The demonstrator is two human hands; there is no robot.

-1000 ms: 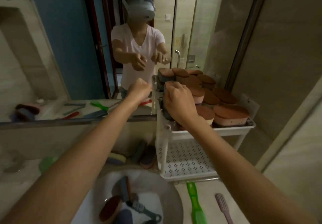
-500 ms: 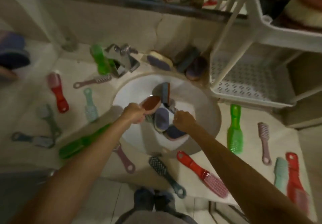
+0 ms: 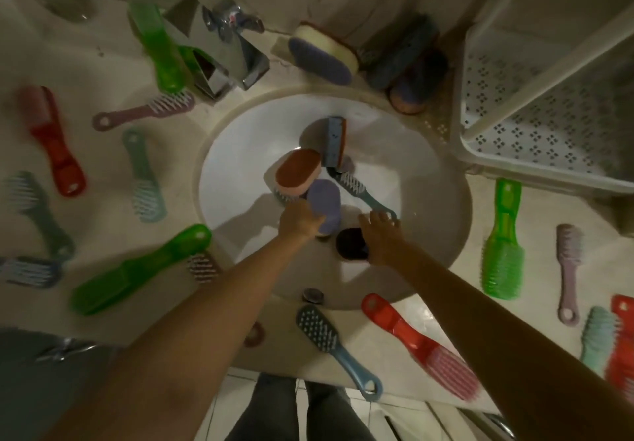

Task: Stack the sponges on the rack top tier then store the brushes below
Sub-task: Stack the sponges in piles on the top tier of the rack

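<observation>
Hands (image 3: 300, 219) among sponges (image 3: 297, 173) in sink (image 3: 442, 234)

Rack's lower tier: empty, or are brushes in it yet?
Empty as far as visible: the lower tier shows only bare perforated floor. Its far right side is cut off. Brushes like the green brush lie on the counter.

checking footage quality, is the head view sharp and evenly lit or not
Head view: dim overall, brightest in the sink; motion blur smears the left-side red brush and green brush; wide-angle bending curves the rack; the faucet shows mirror glare.
</observation>
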